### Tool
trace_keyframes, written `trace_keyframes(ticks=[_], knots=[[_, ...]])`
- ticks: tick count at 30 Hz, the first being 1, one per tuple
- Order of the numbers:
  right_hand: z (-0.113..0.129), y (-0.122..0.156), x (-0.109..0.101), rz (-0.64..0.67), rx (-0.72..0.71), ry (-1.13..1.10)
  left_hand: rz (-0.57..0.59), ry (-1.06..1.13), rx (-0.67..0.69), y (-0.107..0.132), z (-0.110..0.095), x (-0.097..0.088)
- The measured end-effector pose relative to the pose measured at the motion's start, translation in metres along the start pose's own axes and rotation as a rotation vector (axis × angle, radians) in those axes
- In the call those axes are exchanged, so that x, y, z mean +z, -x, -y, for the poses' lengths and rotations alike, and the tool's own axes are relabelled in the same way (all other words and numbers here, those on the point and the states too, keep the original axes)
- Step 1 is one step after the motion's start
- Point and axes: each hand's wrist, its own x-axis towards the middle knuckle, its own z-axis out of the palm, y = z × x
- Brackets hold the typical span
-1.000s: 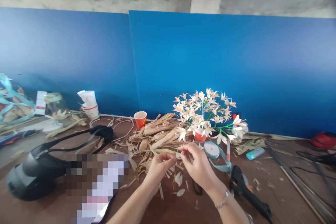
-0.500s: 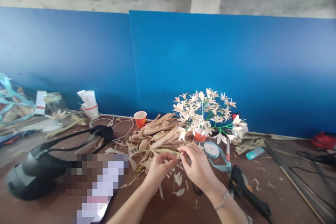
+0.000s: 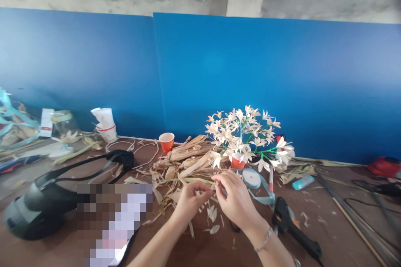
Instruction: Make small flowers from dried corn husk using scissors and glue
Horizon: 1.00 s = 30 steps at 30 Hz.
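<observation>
My left hand (image 3: 193,200) and my right hand (image 3: 231,192) meet over the brown table, fingertips pinched close to each other. Whatever small piece sits between them is too tiny and blurred to name. Just beyond lies a heap of dried corn husks (image 3: 191,156). Loose pale husk petals (image 3: 212,212) are scattered below the fingers. Behind my right hand, a bunch of white husk flowers (image 3: 241,129) on green stems stands in a red paper cup (image 3: 238,162). A roll of light blue ribbon (image 3: 252,178) rests beside that hand.
A black glue gun (image 3: 294,229) lies right of my right wrist. An orange paper cup (image 3: 166,142) stands behind the husks. At left are a black headset-like device (image 3: 37,212), white cups (image 3: 107,131) and a glass jar (image 3: 65,122). A blue panel (image 3: 266,75) closes off the back.
The view shifts very slightly. Both hands keep nearly the same pinched position, and nothing on the table has visibly moved.
</observation>
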Motion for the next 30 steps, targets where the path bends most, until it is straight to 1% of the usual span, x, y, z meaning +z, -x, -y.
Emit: trace_keyframes(ticks=[10,18,22,24,27,28,30], knots=[[0.002,0.000,0.000,0.004,0.013,0.004,-0.002,-0.044,0.004,0.001,-0.002,0.000],[0.002,0.001,0.001,0.003,0.004,-0.015,0.002,-0.009,0.024,0.001,-0.001,0.000],[0.003,0.001,-0.001,-0.004,0.007,-0.102,0.012,0.045,0.033,0.000,0.001,0.000],[0.001,0.002,-0.001,-0.039,0.059,-0.200,0.015,0.094,0.028,0.000,-0.001,0.000],[-0.004,0.002,0.001,-0.087,0.237,-0.352,0.029,0.186,-0.020,0.002,-0.006,0.000],[-0.006,0.001,0.002,-0.075,0.302,-0.409,0.039,0.218,-0.040,0.003,-0.008,0.000],[-0.009,0.000,0.004,-0.004,0.414,-0.544,0.067,0.278,-0.077,0.005,-0.011,-0.001]])
